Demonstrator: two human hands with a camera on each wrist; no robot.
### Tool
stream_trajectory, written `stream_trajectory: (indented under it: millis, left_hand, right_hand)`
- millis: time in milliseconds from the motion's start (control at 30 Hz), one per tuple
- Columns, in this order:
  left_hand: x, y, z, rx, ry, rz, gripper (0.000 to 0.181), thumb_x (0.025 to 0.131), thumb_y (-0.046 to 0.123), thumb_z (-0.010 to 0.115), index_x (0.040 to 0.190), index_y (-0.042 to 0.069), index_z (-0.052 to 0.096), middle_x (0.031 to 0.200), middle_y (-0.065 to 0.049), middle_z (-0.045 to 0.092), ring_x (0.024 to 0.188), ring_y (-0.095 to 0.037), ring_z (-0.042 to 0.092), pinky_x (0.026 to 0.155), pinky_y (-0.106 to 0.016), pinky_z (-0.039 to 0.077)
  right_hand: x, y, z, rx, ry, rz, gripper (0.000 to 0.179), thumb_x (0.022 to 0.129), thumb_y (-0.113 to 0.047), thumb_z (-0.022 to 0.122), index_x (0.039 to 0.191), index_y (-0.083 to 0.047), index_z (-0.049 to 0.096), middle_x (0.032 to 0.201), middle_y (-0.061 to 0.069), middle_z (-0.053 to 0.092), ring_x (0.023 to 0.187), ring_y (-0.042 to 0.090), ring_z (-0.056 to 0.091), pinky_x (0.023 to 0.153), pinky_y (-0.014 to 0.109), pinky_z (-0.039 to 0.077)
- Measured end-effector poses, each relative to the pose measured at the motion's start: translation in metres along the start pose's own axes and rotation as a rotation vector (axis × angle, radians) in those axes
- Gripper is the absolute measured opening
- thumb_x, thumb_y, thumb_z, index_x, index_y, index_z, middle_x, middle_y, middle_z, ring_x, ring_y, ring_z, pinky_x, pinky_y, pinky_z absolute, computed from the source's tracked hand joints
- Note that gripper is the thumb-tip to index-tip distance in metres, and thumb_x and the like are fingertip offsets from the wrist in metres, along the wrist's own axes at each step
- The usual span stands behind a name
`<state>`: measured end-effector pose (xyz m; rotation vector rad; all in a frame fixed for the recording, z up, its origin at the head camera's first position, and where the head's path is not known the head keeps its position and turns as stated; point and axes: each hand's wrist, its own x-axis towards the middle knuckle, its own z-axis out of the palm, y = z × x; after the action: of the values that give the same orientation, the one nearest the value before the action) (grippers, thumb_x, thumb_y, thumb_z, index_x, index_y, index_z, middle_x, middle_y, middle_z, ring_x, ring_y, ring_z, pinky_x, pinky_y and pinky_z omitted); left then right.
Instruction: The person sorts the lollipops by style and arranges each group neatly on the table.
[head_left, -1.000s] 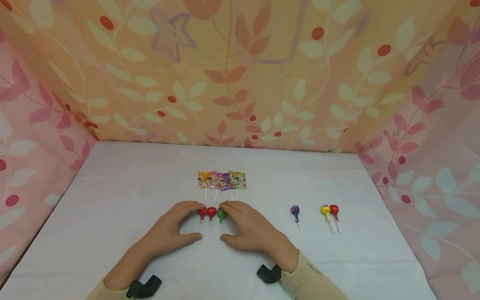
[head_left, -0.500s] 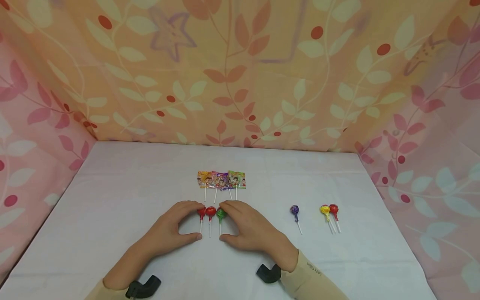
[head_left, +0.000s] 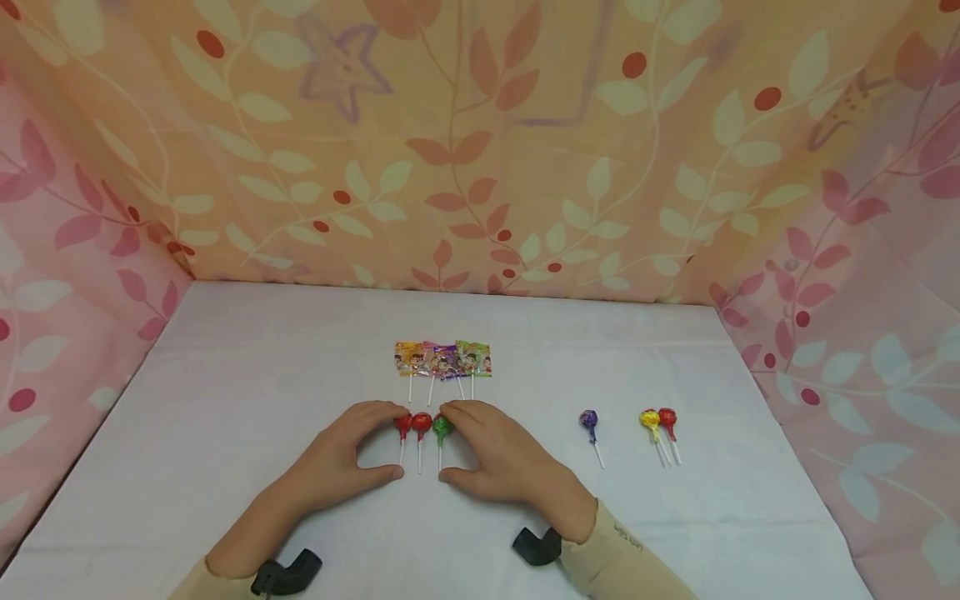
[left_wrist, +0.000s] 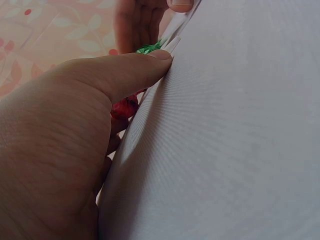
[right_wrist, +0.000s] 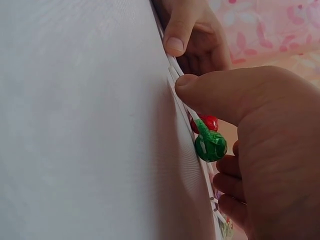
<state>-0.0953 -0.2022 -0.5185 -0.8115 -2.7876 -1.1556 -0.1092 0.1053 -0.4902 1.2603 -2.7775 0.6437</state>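
Observation:
Three lollipops lie side by side on the white tabletop, two red and one green, sticks toward me. My left hand [head_left: 341, 458] holds the outer red lollipop [head_left: 403, 426] lengthwise, fingertips at its head and thumb by the stick's end. The green lollipop [head_left: 442, 427] is held the same way by my right hand [head_left: 510, 457]. Between them sits the middle red lollipop [head_left: 422, 423], with neither hand on it. In the right wrist view, the right thumb lies on the white stick above the green head [right_wrist: 211, 146]. The left wrist view shows the left thumb [left_wrist: 135, 72] mostly covering its lollipop.
Behind the hands lies a row of several lollipops in printed wrappers [head_left: 444, 361]. To the right are a purple lollipop [head_left: 589, 421], a yellow lollipop [head_left: 650, 420] and another red lollipop [head_left: 668, 419]. Patterned curtains [head_left: 465, 167] border the table [head_left: 225, 400] at back and sides.

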Motion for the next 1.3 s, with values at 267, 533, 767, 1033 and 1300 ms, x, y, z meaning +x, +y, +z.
stream_trajectory:
  millis: [267, 533, 767, 1033, 1300]
  left_hand:
    - [0.001, 0.0, -0.001, -0.007, 0.001, 0.011, 0.08, 0.082, 0.037, 0.099, 0.152, 0.032, 0.061, 0.153, 0.015, 0.058, 0.146, -0.016, 0.052, 0.119, -0.054, 0.047]
    - [-0.001, 0.001, -0.001, 0.0, 0.003, 0.007, 0.079, 0.083, 0.039, 0.099, 0.152, 0.032, 0.062, 0.153, 0.014, 0.059, 0.146, -0.018, 0.053, 0.117, -0.056, 0.048]
    - [-0.002, 0.002, -0.002, -0.002, -0.001, -0.01, 0.079, 0.082, 0.038, 0.099, 0.152, 0.033, 0.062, 0.153, 0.015, 0.058, 0.147, -0.018, 0.052, 0.119, -0.056, 0.047]
    - [-0.001, 0.005, -0.002, -0.019, -0.007, -0.019, 0.08, 0.083, 0.037, 0.099, 0.153, 0.031, 0.062, 0.155, 0.015, 0.057, 0.148, -0.018, 0.051, 0.12, -0.054, 0.046]
    - [0.0, 0.003, -0.001, -0.015, -0.018, -0.027, 0.08, 0.083, 0.039, 0.098, 0.154, 0.032, 0.061, 0.155, 0.019, 0.055, 0.149, -0.013, 0.049, 0.121, -0.051, 0.045]
  right_hand:
    - [-0.002, 0.001, -0.003, 0.001, 0.015, 0.002, 0.081, 0.095, -0.049, 0.083, 0.155, -0.003, 0.056, 0.156, 0.007, 0.059, 0.147, 0.023, 0.053, 0.125, 0.04, 0.041]
    - [-0.005, 0.002, -0.004, 0.009, 0.023, 0.012, 0.079, 0.094, -0.048, 0.083, 0.155, -0.004, 0.057, 0.154, 0.007, 0.06, 0.146, 0.022, 0.053, 0.124, 0.039, 0.042]
    - [-0.008, 0.002, -0.006, -0.014, 0.037, -0.018, 0.078, 0.095, -0.049, 0.082, 0.154, -0.004, 0.058, 0.153, 0.008, 0.061, 0.145, 0.024, 0.055, 0.123, 0.041, 0.043]
    - [-0.013, 0.001, -0.01, -0.023, 0.038, -0.019, 0.079, 0.094, -0.049, 0.083, 0.153, -0.003, 0.058, 0.153, 0.009, 0.062, 0.145, 0.025, 0.055, 0.124, 0.04, 0.042]
    - [-0.019, 0.001, -0.015, -0.043, 0.019, 0.003, 0.081, 0.093, -0.051, 0.082, 0.155, -0.004, 0.058, 0.154, 0.009, 0.061, 0.147, 0.025, 0.054, 0.124, 0.041, 0.042]
